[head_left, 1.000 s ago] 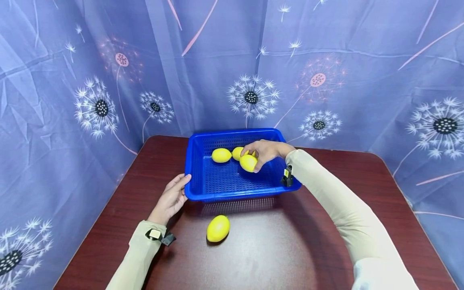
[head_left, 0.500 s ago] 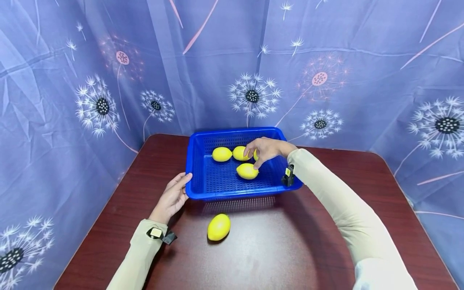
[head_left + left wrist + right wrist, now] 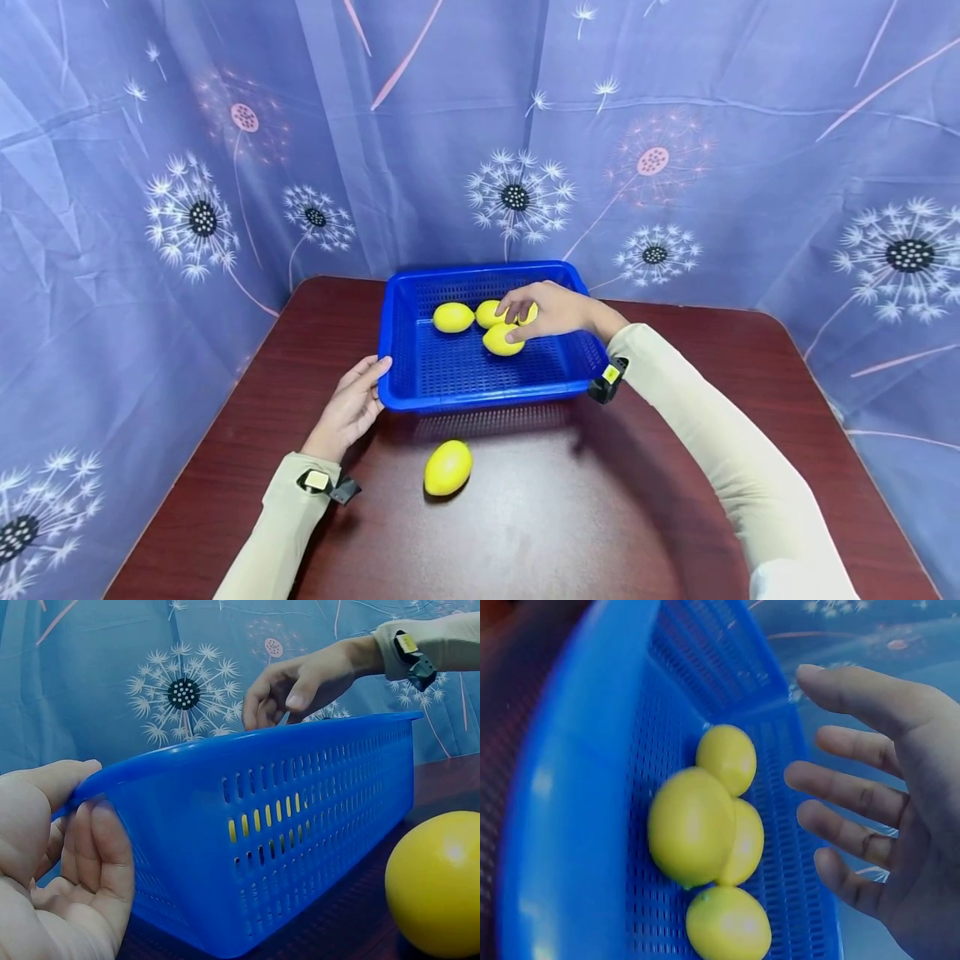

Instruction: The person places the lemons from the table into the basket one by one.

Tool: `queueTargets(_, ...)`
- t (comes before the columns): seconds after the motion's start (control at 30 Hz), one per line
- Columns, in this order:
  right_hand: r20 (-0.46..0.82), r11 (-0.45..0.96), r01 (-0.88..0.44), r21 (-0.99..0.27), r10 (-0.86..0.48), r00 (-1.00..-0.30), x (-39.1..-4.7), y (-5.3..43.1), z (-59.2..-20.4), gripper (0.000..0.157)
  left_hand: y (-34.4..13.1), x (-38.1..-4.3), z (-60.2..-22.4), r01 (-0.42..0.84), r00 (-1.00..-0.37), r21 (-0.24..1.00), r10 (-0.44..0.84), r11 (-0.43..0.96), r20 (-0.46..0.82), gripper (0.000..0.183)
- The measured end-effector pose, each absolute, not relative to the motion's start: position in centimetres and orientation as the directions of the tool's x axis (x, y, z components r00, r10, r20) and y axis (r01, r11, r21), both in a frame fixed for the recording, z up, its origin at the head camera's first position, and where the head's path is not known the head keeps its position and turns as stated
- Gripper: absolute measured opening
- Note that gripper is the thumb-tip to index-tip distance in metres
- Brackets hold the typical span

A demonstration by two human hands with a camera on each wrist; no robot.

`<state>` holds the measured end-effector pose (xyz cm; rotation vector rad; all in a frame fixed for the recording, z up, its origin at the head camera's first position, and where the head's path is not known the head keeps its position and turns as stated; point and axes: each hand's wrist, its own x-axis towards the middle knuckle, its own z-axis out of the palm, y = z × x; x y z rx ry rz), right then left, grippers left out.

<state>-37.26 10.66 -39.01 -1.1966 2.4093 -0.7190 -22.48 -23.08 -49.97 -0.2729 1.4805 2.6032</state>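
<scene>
My left hand grips the left rim of a blue plastic basket, thumb on top and fingers curled below, as the left wrist view confirms. Over the basket's right half hovers my right hand. In the right wrist view its fingers are spread and hold nothing. Several yellow lemons lie in the basket: the front lemon rests against a row along the back, whose left lemon shows fully. My right hand partly covers the others in the head view. Another lemon lies on the table before the basket.
The dark red wooden table bears the basket near its back edge. Behind and beside it hangs a blue curtain with a dandelion print. Each wrist carries a small strapped camera over a pale sleeve.
My right hand has let go of the front lemon, which dropped into the basket and rolled back against the others. The hand has risen slightly; my left hand keeps its grip on the rim.
</scene>
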Motion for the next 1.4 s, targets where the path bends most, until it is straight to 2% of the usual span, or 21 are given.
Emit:
queueTargets(0.23,0.121,0.485,-0.665,-0.568,-0.75,-0.651,-34.0,10.8,-38.7,0.047,-23.1,-22.4,-49.8,-0.205,-0.975,0.836,0.033,-0.509,-0.218,0.008)
queueTargets(0.47,0.235,0.44,-0.684,-0.582,-0.714,-0.659,-30.1,10.4,-38.0,0.04,-23.4,-22.5,-49.8,-0.207,-0.976,0.822,0.052,-0.53,-0.212,0.009)
queueTargets(0.97,0.299,0.367,-0.702,-0.611,-0.713,-0.633,-24.1,9.9,-40.1,0.042,-23.2,-22.7,-49.7,-0.212,-0.976,0.826,0.068,-0.522,-0.207,0.009)
queueTargets(1.17,0.259,0.349,-0.681,-0.644,-0.738,-0.623,-21.9,9.1,-41.6,0.046,-23.2,-22.6,-49.7,-0.215,-0.974,0.82,0.057,-0.531,-0.219,0.008)
queueTargets(1.4,0.288,0.306,-0.716,-0.627,-0.763,-0.579,-20.2,8.4,-43.6,0.043,-23.1,-22.4,-49.8,-0.217,-0.974,0.818,0.059,-0.532,-0.22,0.008)
